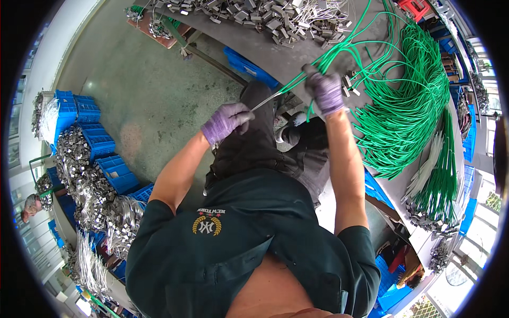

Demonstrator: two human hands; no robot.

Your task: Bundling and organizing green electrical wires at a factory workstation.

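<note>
Head view, near the middle: a person in a dark green shirt sits at the edge of a grey worktable [275,50], both forearms reaching up from the lower edge.

Step in hand: a thin metal strand [265,100] appears to be drawn out of a green cable [339,45] between the two gloved hands; judged from the taut line, it goes best with a steady, straight pull along the cable's own axis, not sideways, so the strand does not kink.

Left hand [227,121]: in a purple glove, clenched around the near end of the metal strand, low and left of the table edge.

Right hand [324,91]: purple glove, closed tight on the green cable where several green ends meet, resting at the table edge.

Cable position: runs from the right fist up and far-right across the table.

Right side: a large looped bundle of green cables [408,106] lies on the table, just beside the right hand.

Far edge: a heap of small grey metal clips [265,18], well apart from both hands.

Left side: blue crates [98,143] with more metal parts on the floor.
</note>
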